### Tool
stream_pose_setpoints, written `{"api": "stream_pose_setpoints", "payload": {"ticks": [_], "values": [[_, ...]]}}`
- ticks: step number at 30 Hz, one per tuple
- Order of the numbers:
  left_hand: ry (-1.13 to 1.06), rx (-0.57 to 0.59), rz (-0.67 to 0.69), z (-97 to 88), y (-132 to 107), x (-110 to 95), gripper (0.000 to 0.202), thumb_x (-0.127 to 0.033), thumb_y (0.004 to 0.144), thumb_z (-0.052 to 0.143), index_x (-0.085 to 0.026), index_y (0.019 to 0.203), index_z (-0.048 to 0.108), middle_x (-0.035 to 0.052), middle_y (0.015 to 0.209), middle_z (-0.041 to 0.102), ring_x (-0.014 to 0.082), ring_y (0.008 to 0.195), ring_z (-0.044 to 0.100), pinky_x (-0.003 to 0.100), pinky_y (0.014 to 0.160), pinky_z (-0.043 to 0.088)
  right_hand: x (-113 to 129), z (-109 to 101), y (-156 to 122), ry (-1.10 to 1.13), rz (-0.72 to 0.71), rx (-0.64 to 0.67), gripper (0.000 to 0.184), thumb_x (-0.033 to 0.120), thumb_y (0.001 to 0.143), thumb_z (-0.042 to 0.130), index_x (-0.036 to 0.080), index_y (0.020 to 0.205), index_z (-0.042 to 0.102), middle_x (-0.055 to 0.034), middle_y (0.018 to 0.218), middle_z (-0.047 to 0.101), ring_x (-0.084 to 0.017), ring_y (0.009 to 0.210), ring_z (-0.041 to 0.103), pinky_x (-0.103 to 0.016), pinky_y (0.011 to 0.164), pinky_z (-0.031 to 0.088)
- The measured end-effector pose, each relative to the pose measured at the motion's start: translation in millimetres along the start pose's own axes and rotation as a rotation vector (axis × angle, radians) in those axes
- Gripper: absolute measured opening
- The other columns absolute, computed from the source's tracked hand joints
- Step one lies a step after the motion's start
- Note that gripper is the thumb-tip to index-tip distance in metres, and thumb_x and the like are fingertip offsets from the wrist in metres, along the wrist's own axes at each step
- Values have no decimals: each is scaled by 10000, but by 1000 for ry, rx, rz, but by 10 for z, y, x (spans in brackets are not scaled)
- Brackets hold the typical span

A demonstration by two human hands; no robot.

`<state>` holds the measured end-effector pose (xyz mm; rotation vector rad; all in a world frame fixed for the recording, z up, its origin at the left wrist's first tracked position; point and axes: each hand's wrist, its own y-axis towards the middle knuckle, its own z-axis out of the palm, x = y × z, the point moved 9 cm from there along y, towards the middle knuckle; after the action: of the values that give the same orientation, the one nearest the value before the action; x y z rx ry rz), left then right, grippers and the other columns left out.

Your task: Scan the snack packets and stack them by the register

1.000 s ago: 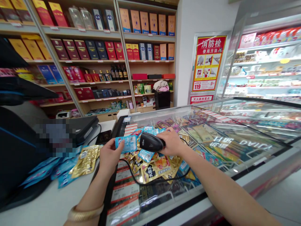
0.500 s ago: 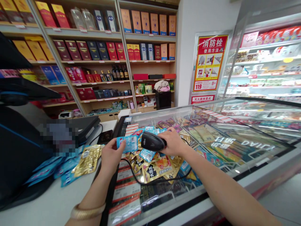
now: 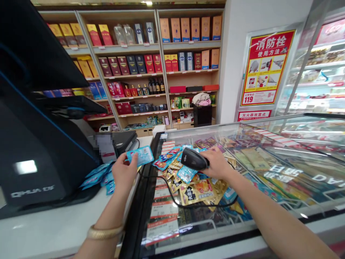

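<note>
Between the thumb and fingers of my left hand (image 3: 124, 169) is a small blue snack packet (image 3: 144, 156), held over the seam between counter and freezer. My right hand (image 3: 217, 162) is wrapped round a black barcode scanner (image 3: 194, 159), its head facing left toward the packet. Under the scanner, gold snack packets (image 3: 198, 190) and blue ones lie in a loose heap on the freezer's glass lid (image 3: 194, 226). The scanner's black cable (image 3: 172, 198) loops across the heap. More blue packets (image 3: 98, 175) rest on the white counter, partly behind my left hand.
A black checkout machine (image 3: 45, 144) stands on the white counter (image 3: 54, 233) at the left. Price labels (image 3: 163, 210) line the freezer's left side. Behind, wooden shelves (image 3: 140, 77) carry boxes and bottles. A red fire-hydrant poster (image 3: 266, 68) hangs on the wall.
The view has turned left, so the surroundings appear shifted right. My left hand has moved left toward the counter with the blue packet, away from the scanner. My right hand still grips the scanner.
</note>
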<state>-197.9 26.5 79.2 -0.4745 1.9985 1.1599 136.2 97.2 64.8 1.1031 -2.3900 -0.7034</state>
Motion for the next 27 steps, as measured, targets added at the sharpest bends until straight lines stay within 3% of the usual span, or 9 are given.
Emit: {"api": "stream_pose_setpoints", "payload": {"ticks": [5, 7, 9, 13, 16, 18, 22, 25, 27], "values": [[236, -209, -56, -800, 276, 314, 359, -419, 639, 647, -206, 909, 544, 0, 772, 570, 170, 633, 531, 308, 633, 439, 12, -25, -3, -11, -9, -28, 213, 364, 708, 644, 217, 860, 618, -36, 860, 727, -216, 807, 636, -355, 821, 268], [300, -240, -98, -1020, 356, 454, 326, -390, 636, 649, -220, 882, 516, -7, 740, 535, 196, 661, 531, 334, 652, 440, 19, -40, -2, -16, -9, -37, 198, 354, 704, 648, 217, 843, 618, -38, 865, 729, -218, 803, 638, -356, 814, 269], [376, -212, -118, -1121, 429, 565, 243, -396, 662, 616, -230, 803, 509, -8, 677, 494, 228, 683, 532, 368, 671, 441, 24, -50, -2, -14, -10, -44, 194, 348, 699, 655, 215, 835, 618, -38, 864, 730, -220, 803, 640, -356, 812, 269], [481, -101, -31, -1051, 516, 629, 224, -449, 691, 567, -231, 690, 515, 19, 587, 448, 308, 791, 557, 433, 720, 459, 27, -57, -7, -12, -17, -56, 235, 363, 698, 664, 220, 881, 627, -40, 873, 731, -218, 821, 640, -357, 823, 271], [474, -80, 94, -950, 483, 562, 238, -458, 710, 559, -222, 718, 532, 61, 629, 495, 385, 1054, 530, 492, 842, 458, 14, -41, -10, -9, -12, -45, 248, 397, 712, 659, 218, 880, 629, -47, 890, 731, -213, 822, 637, -356, 820, 272], [480, -93, 88, -930, 430, 555, 273, -484, 719, 564, -214, 762, 558, 94, 738, 544, 431, 1165, 470, 558, 883, 438, -2, -36, -10, -6, -1, -43, 255, 410, 715, 657, 213, 875, 631, -51, 895, 730, -213, 823, 638, -356, 818, 272], [510, -177, 81, -956, 291, 436, 330, -507, 747, 563, -221, 906, 609, 127, 1107, 544, 472, 1204, 430, 673, 919, 369, -29, -58, -3, -1, 17, -60, 263, 393, 692, 661, 220, 890, 641, -43, 873, 732, -216, 823, 637, -351, 822, 275], [506, -150, 178, -818, 214, 225, 347, -477, 782, 536, -223, 1002, 623, 130, 1241, 496, 439, 1205, 444, 651, 946, 368, -49, -93, 0, 2, 27, -93, 304, 370, 678, 653, 228, 947, 655, -47, 884, 739, -227, 835, 637, -357, 831, 274], [482, -77, 245, -608, 173, 77, 369, -462, 781, 525, -202, 1017, 641, 149, 1230, 518, 414, 1190, 473, 606, 946, 400, -63, -116, -1, -13, 32, -117, 330, 358, 680, 644, 228, 984, 657, -50, 903, 739, -226, 834, 636, -362, 845, 269]]}}
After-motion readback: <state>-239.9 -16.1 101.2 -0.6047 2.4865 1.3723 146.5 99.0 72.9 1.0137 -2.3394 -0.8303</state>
